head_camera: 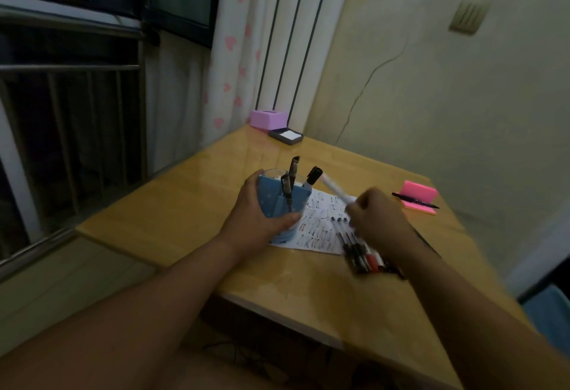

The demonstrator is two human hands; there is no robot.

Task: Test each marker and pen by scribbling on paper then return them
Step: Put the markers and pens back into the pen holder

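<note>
Marker [334, 190] in curled right hand [377, 220]; pen cup [273, 197] in left hand [254, 218].

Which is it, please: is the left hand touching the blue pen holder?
Touching: the head view shows the left hand gripping the blue pen holder.

No legible text or label anywhere (only red and black scribbles on the paper [319, 229])
</note>
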